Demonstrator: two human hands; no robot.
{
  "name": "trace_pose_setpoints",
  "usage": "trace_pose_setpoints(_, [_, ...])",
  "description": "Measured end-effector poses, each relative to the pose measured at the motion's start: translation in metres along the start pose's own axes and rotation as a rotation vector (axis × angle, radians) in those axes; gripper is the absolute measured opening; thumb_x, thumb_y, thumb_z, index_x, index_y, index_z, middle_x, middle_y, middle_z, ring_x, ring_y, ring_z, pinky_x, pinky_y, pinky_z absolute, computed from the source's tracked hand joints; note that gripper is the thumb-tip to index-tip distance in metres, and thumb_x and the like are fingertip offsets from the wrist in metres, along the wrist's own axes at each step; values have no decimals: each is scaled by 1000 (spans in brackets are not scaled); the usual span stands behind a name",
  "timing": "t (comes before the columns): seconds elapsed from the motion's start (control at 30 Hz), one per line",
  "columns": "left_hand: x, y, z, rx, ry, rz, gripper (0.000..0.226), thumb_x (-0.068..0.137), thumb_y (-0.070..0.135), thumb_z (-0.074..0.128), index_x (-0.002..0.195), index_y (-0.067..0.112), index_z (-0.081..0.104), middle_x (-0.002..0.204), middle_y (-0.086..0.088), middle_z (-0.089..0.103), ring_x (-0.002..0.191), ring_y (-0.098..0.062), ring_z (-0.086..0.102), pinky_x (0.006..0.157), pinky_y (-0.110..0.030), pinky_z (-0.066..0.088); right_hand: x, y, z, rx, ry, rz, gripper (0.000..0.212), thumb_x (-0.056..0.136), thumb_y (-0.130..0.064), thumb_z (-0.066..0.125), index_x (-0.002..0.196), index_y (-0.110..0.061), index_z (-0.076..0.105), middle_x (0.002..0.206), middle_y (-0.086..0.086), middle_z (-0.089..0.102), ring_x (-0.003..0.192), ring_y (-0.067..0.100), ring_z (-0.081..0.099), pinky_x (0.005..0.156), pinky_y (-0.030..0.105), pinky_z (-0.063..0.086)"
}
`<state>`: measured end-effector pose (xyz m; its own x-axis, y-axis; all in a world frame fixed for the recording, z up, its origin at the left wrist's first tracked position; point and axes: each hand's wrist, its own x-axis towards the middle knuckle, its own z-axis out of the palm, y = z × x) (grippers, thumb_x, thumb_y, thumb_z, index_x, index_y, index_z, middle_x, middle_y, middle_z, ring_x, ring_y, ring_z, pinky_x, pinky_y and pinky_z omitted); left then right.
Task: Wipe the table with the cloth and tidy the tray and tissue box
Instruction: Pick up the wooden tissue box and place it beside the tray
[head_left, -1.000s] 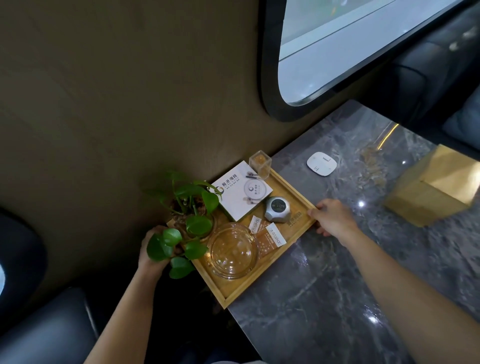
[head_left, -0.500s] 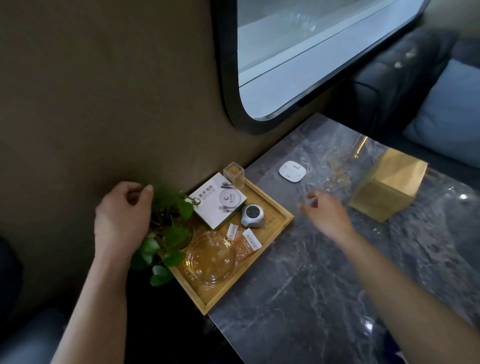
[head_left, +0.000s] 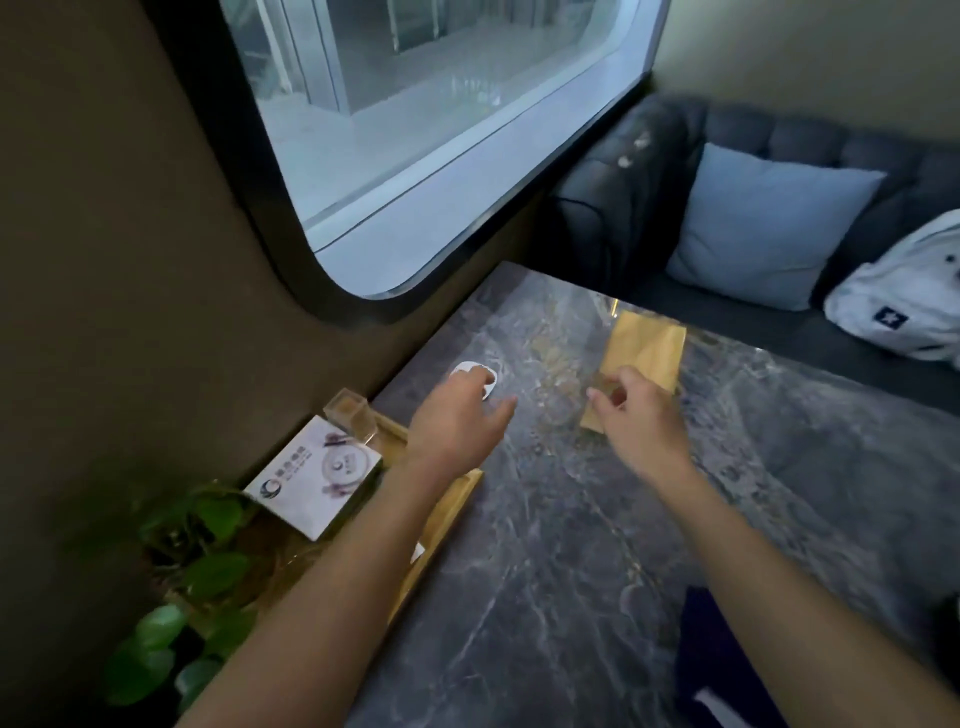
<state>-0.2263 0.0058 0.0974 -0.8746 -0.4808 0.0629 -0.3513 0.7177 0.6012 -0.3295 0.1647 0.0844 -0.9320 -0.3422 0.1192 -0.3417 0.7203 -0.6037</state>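
Step in hand: judged as tidying the tissue box (head_left: 641, 358); reach with both hands, grasp not yet made.
Tissue box location: on the marble table (head_left: 597, 545), far half, well apart from the tray (head_left: 447, 512); gold, lying at an angle to the table edges.
Tray location: against the wall at the table's near-left corner, partly hidden by the left forearm; holds a white card box (head_left: 317, 475) and a small clear cube (head_left: 350, 415).
Right hand (head_left: 641, 421): fingers loosely curled, holding nothing, at the box's near end; contact cannot be told.
Left hand (head_left: 457, 421): fingers spread and relaxed, holding nothing, over a small white disc (head_left: 475, 371); contact with the disc cannot be told.
Grip advice: place one hand on each long side of the box, palms flat, before sliding.
Movement advice: slide rather than lift; square against the wall, beside the tray.
Hazard: white disc in the slide path; clear first.
Cloth: possibly the dark item (head_left: 727, 660) at the near-right edge; identity uncertain.
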Motion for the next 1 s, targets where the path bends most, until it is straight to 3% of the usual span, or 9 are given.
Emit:
trace_pose_setpoints(0.17, [44, 42, 50, -133, -121, 31, 50, 86, 41, 55, 124, 8, 51, 128, -14, 58, 117, -27, 54, 96, -41, 47, 20, 26, -18, -3, 150, 133, 32, 89, -28, 50, 117, -12, 54, 118, 14, 59, 107, 34, 54, 86, 42, 44])
trace_pose_setpoints(0.27, [65, 61, 75, -243, -176, -17, 55, 86, 40, 55, 128, 6, 47, 134, -16, 53, 122, -28, 50, 99, -38, 41, 34, 42, -19, 40, 151, 214, 41, 89, -29, 52, 124, -9, 47, 129, 15, 50, 117, 32, 48, 95, 45, 41])
trace_pose_setpoints(0.4, [82, 74, 104, -412, -268, -117, 60, 87, 43, 53, 134, 7, 39, 142, -14, 45, 129, -28, 43, 104, -38, 36, 46, 59, -10, 227, 75, 293, 42, 88, -35, 52, 123, -11, 46, 126, 14, 53, 114, 32, 50, 94, 44, 40])
trace_pose_setpoints(0.53, [92, 78, 124, -648, -369, -256, 48, 88, 41, 52, 126, 12, 49, 127, -9, 57, 112, -23, 55, 87, -34, 44, 51, 65, 7, 484, -16, 390, 45, 90, -37, 48, 130, -19, 42, 128, 10, 57, 113, 30, 54, 96, 42, 43])
trace_pose_setpoints(0.67, [96, 80, 135, -711, -306, -312, 38, 89, 31, 52, 120, 9, 53, 115, -9, 61, 98, -21, 56, 79, -30, 41, 54, 64, 18, 526, 53, 421, 43, 90, -34, 48, 130, -19, 40, 126, 9, 56, 110, 27, 53, 83, 31, 37])
trace_pose_setpoints(0.8, [105, 71, 127, -736, -292, -332, 37, 89, 42, 48, 107, 11, 54, 98, -5, 57, 90, -22, 54, 74, -37, 45, 51, 59, 21, 373, 43, 316, 55, 87, -43, 51, 132, -13, 41, 129, 12, 54, 118, 30, 49, 100, 45, 41])
trace_pose_setpoints(0.87, [108, 64, 118, -733, -317, -403, 57, 84, 61, 42, 113, 12, 50, 110, -5, 53, 95, -22, 53, 82, -43, 47, 48, 51, 23, 204, 49, 229, 64, 86, -47, 51, 137, -10, 38, 136, 15, 49, 125, 30, 43, 106, 50, 32])
trace_pose_setpoints(0.93, [108, 58, 109, -716, -365, -489, 85, 73, 76, 40, 127, 11, 47, 127, -8, 50, 109, -27, 52, 84, -44, 48, 44, 41, 25, 99, 89, 121, 68, 84, -49, 54, 136, -7, 39, 137, 12, 50, 128, 26, 41, 108, 47, 25])
trace_pose_setpoints(1.0, [105, 52, 101, -740, -432, -521, 94, 62, 82, 46, 130, 18, 49, 136, -9, 49, 115, -30, 53, 88, -46, 49, 40, 33, 29, 58, 70, 16, 68, 83, -51, 55, 135, -8, 42, 133, 10, 54, 125, 22, 44, 105, 41, 22])
